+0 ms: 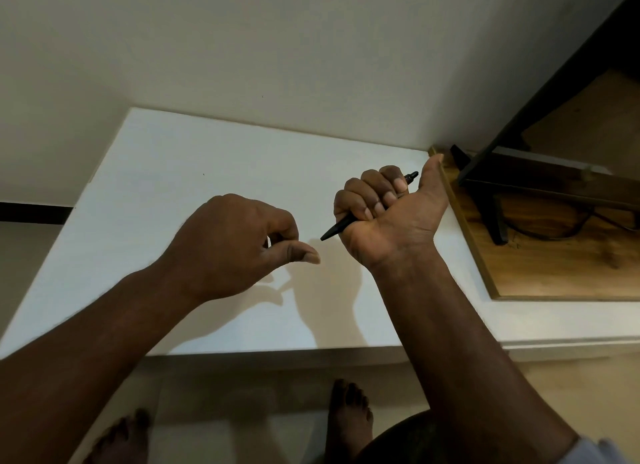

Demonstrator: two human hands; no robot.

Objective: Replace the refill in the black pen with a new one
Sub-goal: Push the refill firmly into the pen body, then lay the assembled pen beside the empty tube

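Right hand (388, 214), right of centre in the frame, is a closed fist around the black pen (337, 226). Four fingers (381, 205) are curled tight over the barrel, palm facing the camera, and the thumb is sticking straight up toward the upper right, off the pen.

The pen runs diagonally through the fist. The pointed tip pokes out at the lower left of the hand and the button end pokes out at the upper right, between index finger and thumb. The middle of the barrel is hidden inside the grip. The pen is held above the tabletop (173, 158), not touching it. Pen looks assembled; no loose refill in view.

Left hand (228, 245), centre of the frame, back toward the camera. Its fingers are loosely curled, with the thumb tip close to the index tip in a near pinch. Whether anything small sits between them cannot be told. Nothing visible there. It sits just left of the pen tip, with a small gap and no contact. Both hands cast shadows on the white tabletop below them.

The tabletop is white and fills the middle of the frame, butted against the wall. A wooden board (554, 262) lies at its right edge, carrying a dark stand (491, 172).

Bare feet on the floor along the bottom edge of the frame.
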